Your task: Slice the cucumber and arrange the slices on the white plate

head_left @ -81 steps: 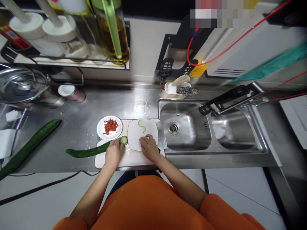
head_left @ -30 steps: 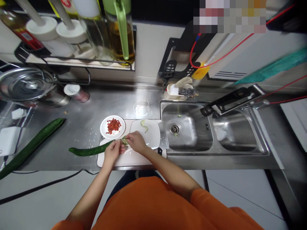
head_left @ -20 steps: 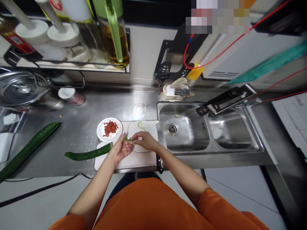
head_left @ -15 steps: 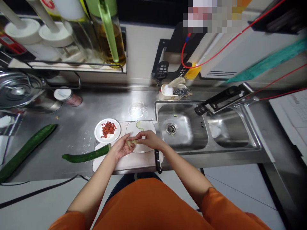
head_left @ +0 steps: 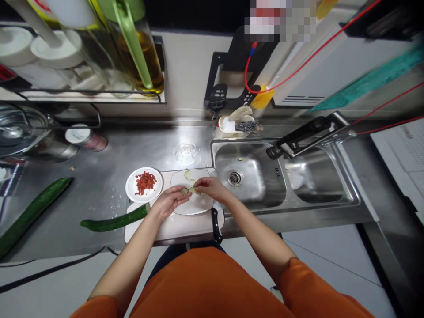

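Over a white square plate, my left hand holds a thin cucumber slice at its fingertips. My right hand pinches another pale cucumber slice beside it, and the two slices nearly meet. Further slices lie near the plate's far edge. The plate stands on a white cutting board. A cucumber with one cut end rests partly on the board, left of my left wrist. To the right, a black-handled knife lies with its blade mostly hidden by the plate and my right arm.
A round plate of chopped red bits stands behind my left hand. At far left lies a whole cucumber. The double sink with its black faucet is on the right. Bottles and jars fill the rack above.
My hands have drawn slightly apart, each with cucumber slice at the fingertips. My left palm has turned, and the right hand has lifted slightly. The view has shifted a little.
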`<state>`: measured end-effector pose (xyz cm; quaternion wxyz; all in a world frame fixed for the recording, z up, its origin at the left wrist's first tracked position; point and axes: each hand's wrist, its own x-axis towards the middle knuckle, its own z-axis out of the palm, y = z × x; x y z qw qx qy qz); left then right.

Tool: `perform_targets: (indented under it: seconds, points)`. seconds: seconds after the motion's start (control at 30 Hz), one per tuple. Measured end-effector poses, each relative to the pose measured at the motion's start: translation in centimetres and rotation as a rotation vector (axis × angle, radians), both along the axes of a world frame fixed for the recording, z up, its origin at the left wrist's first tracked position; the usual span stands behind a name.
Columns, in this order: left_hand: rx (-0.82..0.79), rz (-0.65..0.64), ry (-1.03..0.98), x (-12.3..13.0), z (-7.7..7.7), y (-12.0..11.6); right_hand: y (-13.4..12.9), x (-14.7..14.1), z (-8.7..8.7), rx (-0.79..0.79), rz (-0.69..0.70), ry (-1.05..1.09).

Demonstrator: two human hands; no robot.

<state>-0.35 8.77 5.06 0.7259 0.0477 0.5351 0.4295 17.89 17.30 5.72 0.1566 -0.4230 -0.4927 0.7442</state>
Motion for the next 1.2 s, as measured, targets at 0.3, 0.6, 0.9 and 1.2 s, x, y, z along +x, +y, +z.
perform_targets:
  seconds: [0.3, 0.6, 0.9, 1.2]
  points:
    - [0.089, 0.159, 0.229, 1.3, -2.2, 1.7, 3.1, -0.1, -1.6, 0.183, 0.060, -0.121]
    - [0.132, 0.011, 0.794, 1.8, -3.9, 2.0, 5.4, -1.2, -3.9, 0.480, 0.209, -0.406]
    - [0.081, 0.055, 0.959, 2.8, -5.1, 2.4, 5.7, -1.8, -4.3, 0.625, 0.264, -0.522]
    - [0.060, -0.003, 1.050, 2.7, -4.6, 2.2, 4.8, -2.2, -3.6, 0.731, 0.308, -0.641]
